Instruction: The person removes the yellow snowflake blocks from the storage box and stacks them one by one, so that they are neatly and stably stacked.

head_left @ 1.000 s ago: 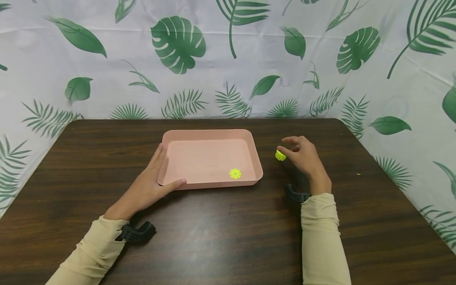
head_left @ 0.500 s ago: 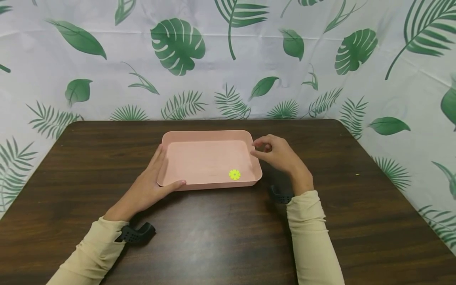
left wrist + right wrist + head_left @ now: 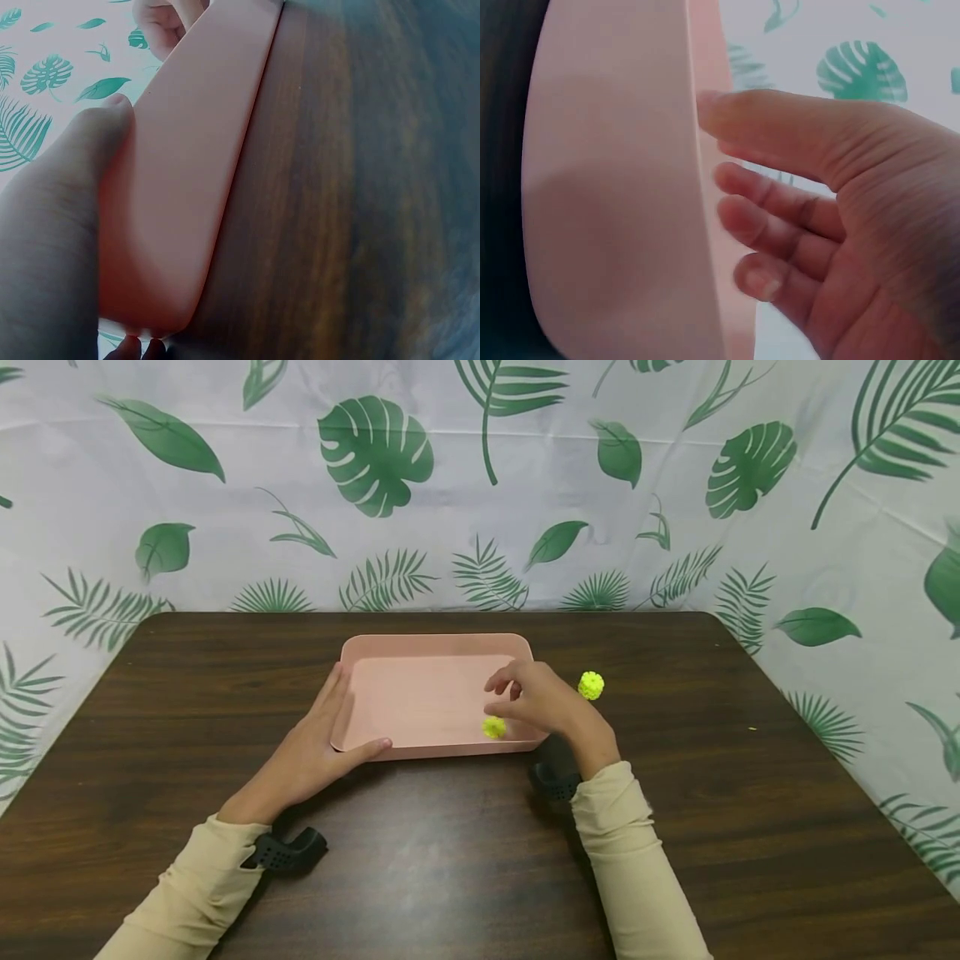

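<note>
A shallow pink tray (image 3: 420, 749) lies on the table. My left hand (image 3: 311, 743) holds its near left corner, thumb over the front rim and fingers along the left wall. Inside, at the front right, is a small yellow notched disc (image 3: 493, 729), slightly blurred. My right hand (image 3: 536, 697) hovers over the tray's right part, its thumb right above the disc. In the right wrist view the thumb (image 3: 772, 124) and loosely bent fingers stand apart, with nothing visible between them. A bumpy yellow ball (image 3: 591, 685) sits on the table beyond the right hand.
The dark wooden table (image 3: 420, 868) spreads around the tray. A leaf-patterned cloth (image 3: 480, 485) hangs behind it and along the sides. One tiny yellow fleck (image 3: 752, 728) lies at the right. Each wrist carries a black camera mount (image 3: 288, 850).
My right hand has moved left from the yellow ball, past the tray's right rim, to above the disc. The ball stays on the table. My left hand and the tray have not moved.
</note>
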Tool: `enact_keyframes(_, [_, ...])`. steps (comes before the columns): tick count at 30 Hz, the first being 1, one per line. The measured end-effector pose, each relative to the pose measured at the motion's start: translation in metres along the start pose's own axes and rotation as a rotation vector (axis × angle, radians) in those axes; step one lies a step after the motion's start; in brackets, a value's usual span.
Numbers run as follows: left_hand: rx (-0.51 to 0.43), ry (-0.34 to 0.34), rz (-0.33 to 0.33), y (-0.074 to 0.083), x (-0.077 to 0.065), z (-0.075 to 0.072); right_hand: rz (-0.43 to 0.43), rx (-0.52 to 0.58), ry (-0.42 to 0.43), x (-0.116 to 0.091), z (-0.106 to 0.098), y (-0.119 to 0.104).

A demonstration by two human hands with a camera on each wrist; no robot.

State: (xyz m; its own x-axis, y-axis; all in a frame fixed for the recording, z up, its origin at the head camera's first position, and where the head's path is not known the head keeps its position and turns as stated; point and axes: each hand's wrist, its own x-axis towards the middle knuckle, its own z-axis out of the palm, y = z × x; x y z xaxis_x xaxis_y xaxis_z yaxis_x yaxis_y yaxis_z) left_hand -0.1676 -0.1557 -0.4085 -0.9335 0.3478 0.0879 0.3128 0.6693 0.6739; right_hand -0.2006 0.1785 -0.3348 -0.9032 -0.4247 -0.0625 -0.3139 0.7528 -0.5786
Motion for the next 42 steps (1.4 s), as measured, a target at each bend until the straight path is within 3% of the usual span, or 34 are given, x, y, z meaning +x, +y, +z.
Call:
enact_keyframes(6, [-0.001, 0.001, -0.002, 0.0001, -0.0003, -0.0001, 0.008, -0.016, -0.167, 0.0010, 0.0071, -0.0087])
enact_keyframes(10, [0.000, 0.000, -0.003, 0.0004, -0.0006, -0.0002, 0.013, -0.050, -0.213, 0.0014, 0.0095, -0.0106])
enact_keyframes(26, [0.002, 0.006, -0.006, 0.0001, -0.0007, 0.0000, 0.140, -0.109, -0.144, 0.0014, 0.0080, -0.0094])
enact_keyframes(42, [-0.005, 0.002, -0.008, -0.0002, -0.0008, 0.0000, 0.111, -0.110, -0.132, 0.0024, 0.0112, -0.0084])
